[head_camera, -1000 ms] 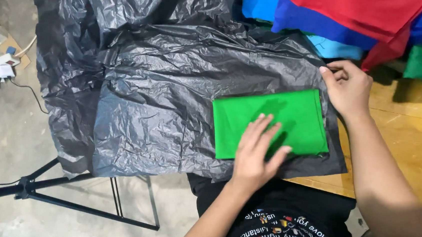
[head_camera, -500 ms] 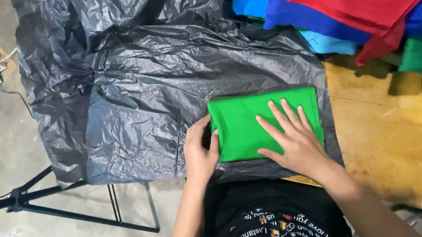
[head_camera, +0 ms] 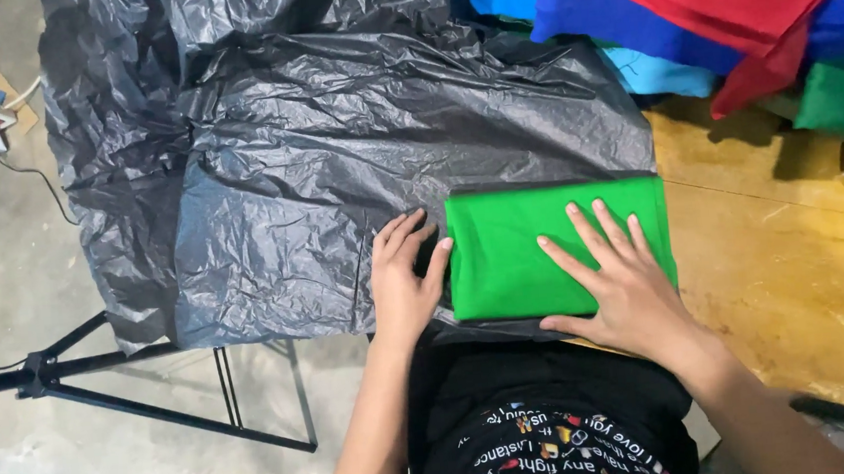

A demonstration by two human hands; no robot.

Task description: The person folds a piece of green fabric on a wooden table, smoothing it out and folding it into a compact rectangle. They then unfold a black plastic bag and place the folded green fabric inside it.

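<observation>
Folded green cloth (head_camera: 514, 255) lies on black plastic sheet (head_camera: 337, 173), long axis left to right. Right hand (head_camera: 622, 286) flat on top, fingers spread; left hand (head_camera: 404, 284) open against its left edge, gripping nothing.

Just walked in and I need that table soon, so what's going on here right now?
A person is working on a folded green cloth that lies on a black plastic sheet spread over a wooden table. The right hand presses flat on top of the cloth, and the left hand rests against its left edge. A pile of red, blue and green fabric sits at the far side.
</observation>
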